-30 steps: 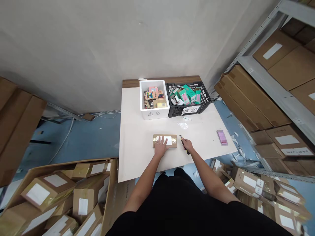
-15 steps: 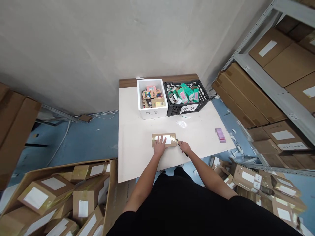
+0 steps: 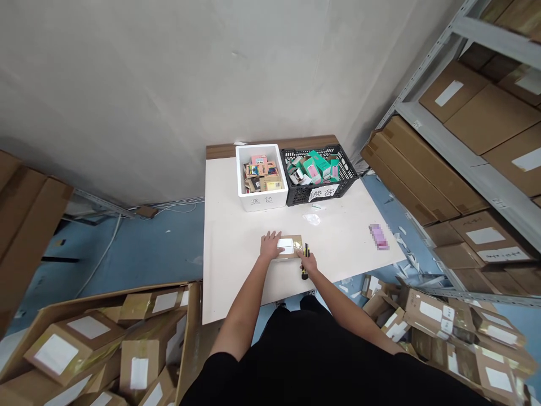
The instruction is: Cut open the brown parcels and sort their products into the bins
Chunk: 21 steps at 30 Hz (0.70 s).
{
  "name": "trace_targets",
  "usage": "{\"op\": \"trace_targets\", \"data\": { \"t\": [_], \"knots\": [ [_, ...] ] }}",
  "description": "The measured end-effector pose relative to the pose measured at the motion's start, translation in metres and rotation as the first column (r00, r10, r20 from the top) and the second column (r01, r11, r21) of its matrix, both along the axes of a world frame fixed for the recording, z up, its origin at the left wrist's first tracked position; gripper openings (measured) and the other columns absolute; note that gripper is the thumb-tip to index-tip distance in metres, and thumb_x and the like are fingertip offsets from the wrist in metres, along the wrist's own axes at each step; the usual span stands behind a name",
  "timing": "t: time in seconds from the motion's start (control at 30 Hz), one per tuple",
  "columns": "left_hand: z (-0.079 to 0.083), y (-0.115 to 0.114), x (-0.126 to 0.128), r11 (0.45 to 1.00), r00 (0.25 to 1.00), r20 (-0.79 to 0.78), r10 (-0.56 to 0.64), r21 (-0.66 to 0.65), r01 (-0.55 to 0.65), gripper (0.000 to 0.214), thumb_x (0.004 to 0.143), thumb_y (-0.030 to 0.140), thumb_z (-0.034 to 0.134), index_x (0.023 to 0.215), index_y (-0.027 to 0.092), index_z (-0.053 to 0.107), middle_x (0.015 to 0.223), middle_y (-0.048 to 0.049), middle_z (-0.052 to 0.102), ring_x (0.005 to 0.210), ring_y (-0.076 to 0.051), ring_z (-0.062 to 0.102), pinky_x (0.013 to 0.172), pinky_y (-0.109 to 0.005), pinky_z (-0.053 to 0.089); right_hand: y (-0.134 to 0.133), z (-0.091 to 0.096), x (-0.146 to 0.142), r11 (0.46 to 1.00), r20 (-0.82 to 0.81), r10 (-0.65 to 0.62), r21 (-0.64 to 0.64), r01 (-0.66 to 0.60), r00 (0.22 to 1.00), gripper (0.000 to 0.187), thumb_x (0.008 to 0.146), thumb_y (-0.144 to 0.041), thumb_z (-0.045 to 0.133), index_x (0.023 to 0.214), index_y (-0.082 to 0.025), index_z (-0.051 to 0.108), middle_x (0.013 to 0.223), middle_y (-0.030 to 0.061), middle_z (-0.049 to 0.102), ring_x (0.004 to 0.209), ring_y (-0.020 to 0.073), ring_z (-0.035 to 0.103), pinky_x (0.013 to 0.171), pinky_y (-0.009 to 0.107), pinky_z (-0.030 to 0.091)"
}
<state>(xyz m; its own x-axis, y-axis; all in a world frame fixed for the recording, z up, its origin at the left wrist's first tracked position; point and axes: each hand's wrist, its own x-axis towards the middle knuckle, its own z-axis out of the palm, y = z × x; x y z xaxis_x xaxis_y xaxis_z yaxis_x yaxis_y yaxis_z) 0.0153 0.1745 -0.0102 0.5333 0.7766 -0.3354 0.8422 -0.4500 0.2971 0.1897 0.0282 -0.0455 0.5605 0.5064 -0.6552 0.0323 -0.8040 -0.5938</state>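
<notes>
A small brown cardboard parcel [image 3: 291,245] with a white label and shiny tape lies on the white table [image 3: 236,254]. My left hand [image 3: 270,245] rests flat on the parcel's left end, fingers spread. My right hand [image 3: 308,263] is closed around a black and yellow utility knife [image 3: 305,260], whose tip is at the parcel's right end.
At the table's back stand a white foam box [image 3: 262,198] and a black crate [image 3: 319,192], both full of small packages. A pink item [image 3: 379,235] lies at the table's right. Cartons of parcels [image 3: 105,344] flank me on the floor; shelving with boxes [image 3: 465,146] rises right.
My right hand brought the knife in from the right to the parcel's right end. My left hand slid toward the parcel's left end. The camera shifted slightly.
</notes>
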Motion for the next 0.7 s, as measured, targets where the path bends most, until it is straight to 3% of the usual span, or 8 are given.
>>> {"op": "trace_targets", "data": {
  "t": [0.1, 0.23, 0.33, 0.43, 0.7],
  "knots": [
    [-0.006, -0.01, -0.002, 0.995, 0.994, -0.041, 0.097, -0.013, -0.098, 0.073, 0.092, 0.057, 0.068, 0.156, 0.03, 0.047, 0.151, -0.0117, 0.059, 0.142, -0.033, 0.046, 0.119, -0.047, 0.03, 0.021, -0.001, -0.01, 0.999, 0.088, -0.047, -0.014, 0.049, 0.995, 0.05, 0.085, -0.059, 0.076, 0.11, -0.021, 0.056, 0.107, 0.0108, 0.075, 0.081, 0.0228, 0.076, 0.066, 0.028, 0.058],
    [-0.012, -0.045, 0.011, 0.965, 0.963, -0.086, 0.254, 0.089, -0.246, 0.065, 0.101, 0.059, 0.053, 0.153, 0.02, 0.051, 0.137, -0.0198, 0.064, 0.127, -0.036, 0.056, 0.107, -0.048, 0.039, 0.046, 0.008, 0.01, 0.999, 0.212, -0.031, -0.021, 0.036, 0.977, 0.058, 0.08, -0.053, 0.082, 0.12, -0.021, 0.056, 0.12, 0.0157, 0.074, 0.11, 0.0308, 0.073, 0.085, 0.034, 0.058],
    [-0.013, -0.063, 0.023, 0.965, 0.963, -0.103, 0.248, 0.109, -0.237, 0.066, 0.107, 0.055, 0.04, 0.153, 0.009, 0.049, 0.13, -0.0245, 0.067, 0.119, -0.035, 0.063, 0.103, -0.046, 0.043, 0.058, 0.014, 0.026, 0.999, 0.224, -0.016, -0.041, 0.026, 0.974, 0.06, 0.079, -0.051, 0.083, 0.124, -0.02, 0.056, 0.122, 0.0167, 0.073, 0.112, 0.0323, 0.072, 0.087, 0.036, 0.057],
    [-0.011, -0.068, 0.029, 0.978, 0.969, -0.132, 0.207, 0.048, -0.203, 0.068, 0.109, 0.054, 0.035, 0.15, 0.002, 0.05, 0.119, -0.0256, 0.072, 0.11, -0.034, 0.07, 0.096, -0.043, 0.049, 0.058, 0.014, 0.034, 0.999, 0.227, 0.011, -0.042, -0.001, 0.974, 0.058, 0.081, -0.053, 0.081, 0.122, -0.021, 0.057, 0.121, 0.0157, 0.073, 0.113, 0.0319, 0.071, 0.088, 0.036, 0.056],
    [-0.005, -0.068, 0.024, 0.982, 0.968, -0.174, 0.182, -0.007, -0.187, 0.065, 0.11, 0.053, 0.027, 0.136, 0.001, 0.057, 0.107, -0.0255, 0.077, 0.102, -0.033, 0.076, 0.087, -0.041, 0.054, 0.052, 0.004, 0.037, 0.999, 0.204, 0.027, -0.031, -0.021, 0.979, 0.053, 0.084, -0.057, 0.078, 0.118, -0.022, 0.059, 0.117, 0.0139, 0.074, 0.11, 0.0291, 0.072, 0.086, 0.033, 0.055]
  ]
}}
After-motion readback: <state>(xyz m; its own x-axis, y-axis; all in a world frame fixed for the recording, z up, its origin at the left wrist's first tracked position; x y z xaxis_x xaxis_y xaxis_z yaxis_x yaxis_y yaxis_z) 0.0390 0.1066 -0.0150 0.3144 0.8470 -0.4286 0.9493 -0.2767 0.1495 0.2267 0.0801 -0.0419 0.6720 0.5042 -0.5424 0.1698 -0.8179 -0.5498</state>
